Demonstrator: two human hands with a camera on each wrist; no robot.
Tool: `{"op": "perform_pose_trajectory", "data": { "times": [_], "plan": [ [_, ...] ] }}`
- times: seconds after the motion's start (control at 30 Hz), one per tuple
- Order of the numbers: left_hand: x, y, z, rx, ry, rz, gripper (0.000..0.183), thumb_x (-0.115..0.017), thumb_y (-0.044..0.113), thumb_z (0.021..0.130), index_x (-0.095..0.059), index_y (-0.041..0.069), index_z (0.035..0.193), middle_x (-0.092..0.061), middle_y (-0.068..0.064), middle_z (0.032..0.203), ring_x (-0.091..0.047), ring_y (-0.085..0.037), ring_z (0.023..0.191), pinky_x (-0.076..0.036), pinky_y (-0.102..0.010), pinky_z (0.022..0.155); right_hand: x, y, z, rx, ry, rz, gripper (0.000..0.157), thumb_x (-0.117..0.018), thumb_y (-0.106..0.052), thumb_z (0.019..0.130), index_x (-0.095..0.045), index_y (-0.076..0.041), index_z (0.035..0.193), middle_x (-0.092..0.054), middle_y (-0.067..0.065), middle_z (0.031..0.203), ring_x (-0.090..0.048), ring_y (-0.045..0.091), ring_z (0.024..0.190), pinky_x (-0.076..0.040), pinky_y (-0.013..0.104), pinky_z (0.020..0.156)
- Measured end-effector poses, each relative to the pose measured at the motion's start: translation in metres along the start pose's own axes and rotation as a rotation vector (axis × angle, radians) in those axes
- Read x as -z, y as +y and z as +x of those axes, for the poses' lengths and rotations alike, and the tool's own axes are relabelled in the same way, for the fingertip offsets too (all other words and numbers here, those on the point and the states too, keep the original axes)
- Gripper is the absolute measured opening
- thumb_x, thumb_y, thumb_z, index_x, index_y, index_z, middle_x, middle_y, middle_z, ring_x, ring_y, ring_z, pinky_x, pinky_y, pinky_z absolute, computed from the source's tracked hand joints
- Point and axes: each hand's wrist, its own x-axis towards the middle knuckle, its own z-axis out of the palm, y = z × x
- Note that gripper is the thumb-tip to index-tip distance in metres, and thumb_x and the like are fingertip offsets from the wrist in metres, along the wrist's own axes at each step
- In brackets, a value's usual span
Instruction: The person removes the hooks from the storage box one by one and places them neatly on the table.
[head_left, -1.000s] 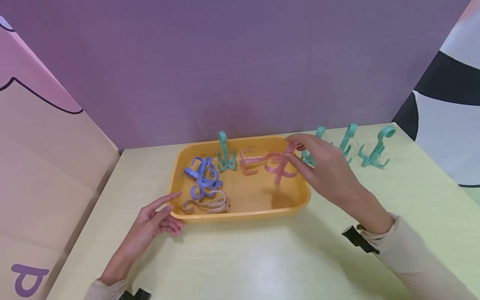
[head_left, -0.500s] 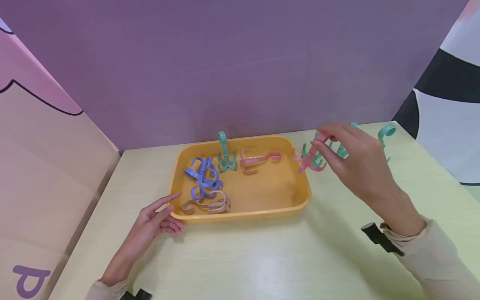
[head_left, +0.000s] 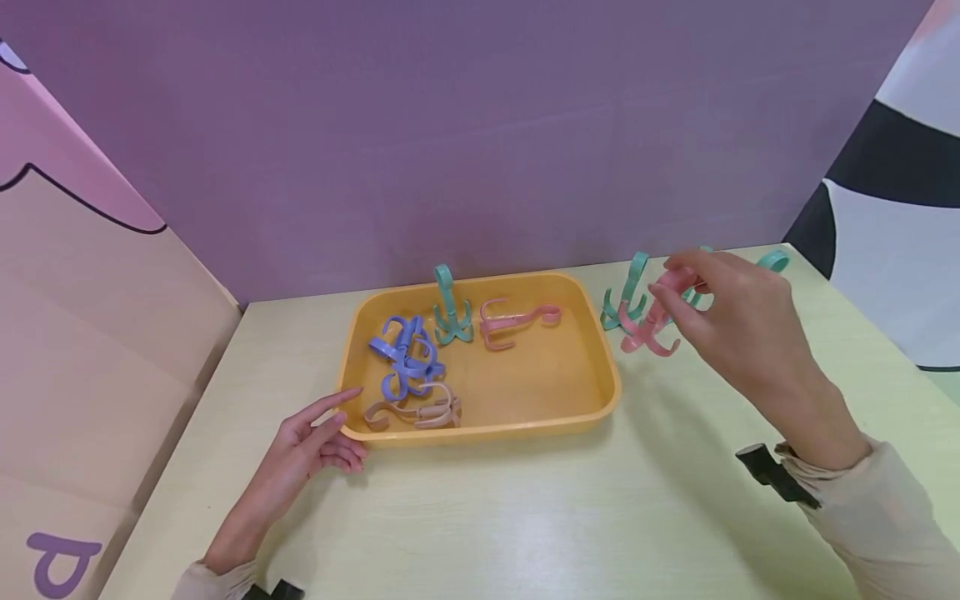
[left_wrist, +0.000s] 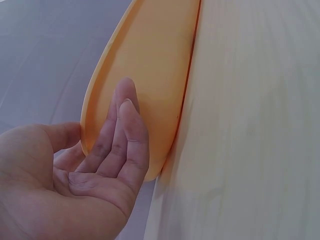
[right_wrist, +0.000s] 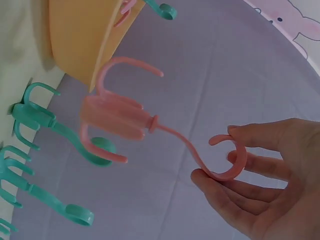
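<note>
My right hand (head_left: 742,321) pinches the curled top of a pink multi-prong hanging hook (right_wrist: 112,117) between thumb and fingertips. The hook is tilted, prongs pointing down, to the right of the yellow tray (head_left: 540,427). In the head view it partly overlaps a green hook (head_left: 635,279) standing on the table. My left hand (head_left: 307,446) is at the tray's front left corner, index finger reaching over the rim and thumb touching it. Inside the tray lie a second pink hook (head_left: 517,319), a green hook (head_left: 445,292), blue hooks (head_left: 405,362) and beige hooks (head_left: 431,411).
More green hooks (head_left: 772,261) stand on the right part of the table (head_left: 487,517), partly behind my right hand. A purple backdrop (head_left: 480,142) rises along the table's back edge. Printed panels stand on the left (head_left: 90,333) and right (head_left: 900,250).
My right hand has carried the pink hook rightward out from above the tray to beside the green hooks, slowing over the last half second. The left hand and the tray have stayed in place.
</note>
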Motion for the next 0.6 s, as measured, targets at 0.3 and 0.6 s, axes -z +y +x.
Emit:
{"op": "perform_pose_trajectory", "data": {
  "times": [0.3,0.6],
  "plan": [
    [-0.001,-0.001,-0.001,0.008,0.003,-0.001,0.051,-0.046,0.024,0.108,-0.035,-0.001,0.15,-0.073,-0.019,0.086,-0.072,-0.029,0.075,-0.061,-0.041,0.072,-0.021,0.016,-0.005,-0.078,-0.182,-0.053,0.017,-0.073,-0.012,0.087,-0.069,-0.002,0.1,-0.07,0.004,0.076,-0.059,0.023,0.064,-0.044,0.036,0.055],
    [-0.001,0.001,-0.001,0.0,0.003,0.002,0.05,-0.046,0.023,0.108,-0.036,-0.001,0.15,-0.073,-0.02,0.087,-0.072,-0.03,0.075,-0.061,-0.041,0.072,-0.036,0.026,-0.006,-0.098,-0.284,-0.056,0.015,-0.074,-0.012,0.086,-0.067,-0.002,0.095,-0.072,0.008,0.076,-0.064,0.027,0.066,-0.048,0.037,0.051]
  ]
}}
